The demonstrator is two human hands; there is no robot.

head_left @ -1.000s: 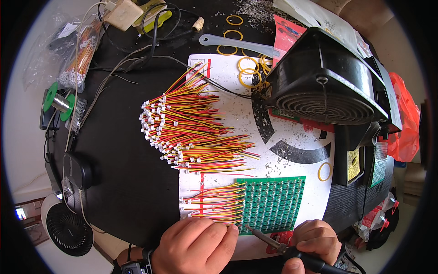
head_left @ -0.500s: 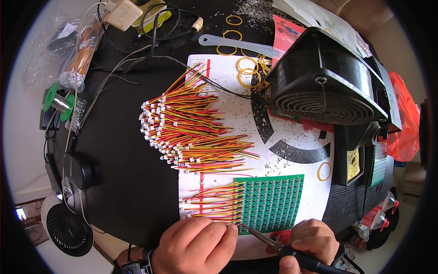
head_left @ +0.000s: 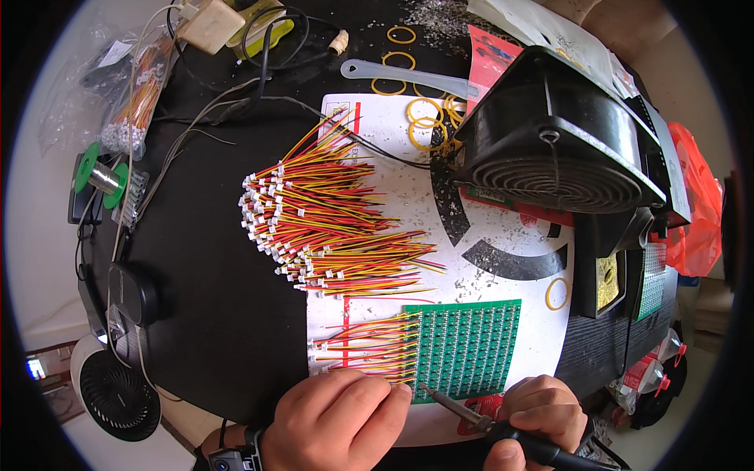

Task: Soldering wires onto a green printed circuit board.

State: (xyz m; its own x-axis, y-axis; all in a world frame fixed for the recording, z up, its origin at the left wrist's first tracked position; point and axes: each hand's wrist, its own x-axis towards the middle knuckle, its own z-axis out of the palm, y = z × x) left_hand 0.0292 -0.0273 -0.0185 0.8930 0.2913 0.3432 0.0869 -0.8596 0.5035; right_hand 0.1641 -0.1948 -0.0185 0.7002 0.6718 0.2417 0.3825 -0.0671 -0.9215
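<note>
A green circuit board panel (head_left: 468, 349) lies on a white sheet, with a row of red, yellow and black wires (head_left: 369, 339) running from its left edge to white connectors. At the panel's lower left corner my left hand (head_left: 342, 416) is closed, thumb and forefinger pinched at the wire ends; what they grip is hidden beneath the fingers. My right hand (head_left: 542, 416) is wrapped round a soldering iron (head_left: 510, 436), whose tip points at the panel's lower left, just right of my left fingertips. A large pile of connector wires (head_left: 330, 212) lies farther off.
A black fan (head_left: 558, 133) stands at the right, near a yellow sponge tray (head_left: 607, 282). Yellow rubber bands (head_left: 428, 135) and a grey plastic strip (head_left: 408, 74) lie at the back. A solder spool (head_left: 102, 180) is at the left; metal clippings litter the white sheet (head_left: 510, 235).
The soldering iron's tip has shifted slightly right, away from my left fingertips. The board panel has moved a little left, and my left fingers have shifted slightly.
</note>
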